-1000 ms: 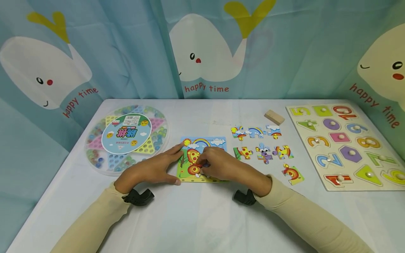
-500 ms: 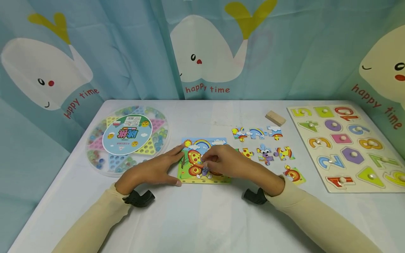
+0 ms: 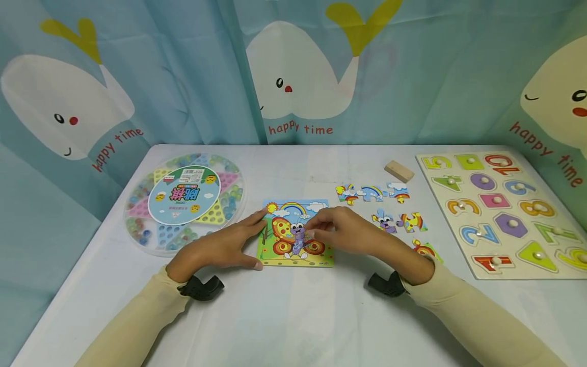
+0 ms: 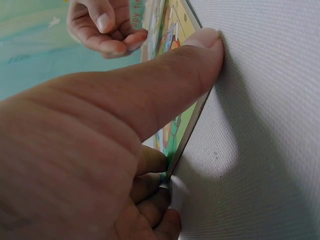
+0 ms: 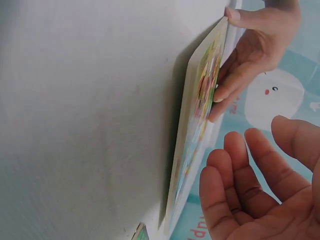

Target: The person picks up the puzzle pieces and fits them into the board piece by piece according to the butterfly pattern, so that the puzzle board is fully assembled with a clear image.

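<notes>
A jigsaw puzzle board (image 3: 275,260) with a butterfly, rainbow and sun picture lies flat on the table in the head view. My left hand (image 3: 224,247) rests at its left edge, fingers extended; its thumb (image 4: 170,70) touches the near corner in the left wrist view. Just above the board's right side hovers my right hand (image 3: 346,229), hiding part of the picture. Its fingers (image 5: 255,192) bend loosely with nothing between them in the right wrist view. Loose jigsaw pieces lie to the right, among them a rainbow piece (image 3: 372,193) and a purple head piece (image 3: 385,223).
At the left is a round Chinese checkers set (image 3: 184,195) with marbles. A number and shape peg board (image 3: 492,211) lies at the right. Behind the loose pieces sits a small wooden block (image 3: 399,171). A blue whale-print curtain (image 3: 302,66) borders the table's back.
My right hand has moved from the middle of the board toward its right side, and the purple butterfly's face and body have come into sight. My left hand stays in place.
</notes>
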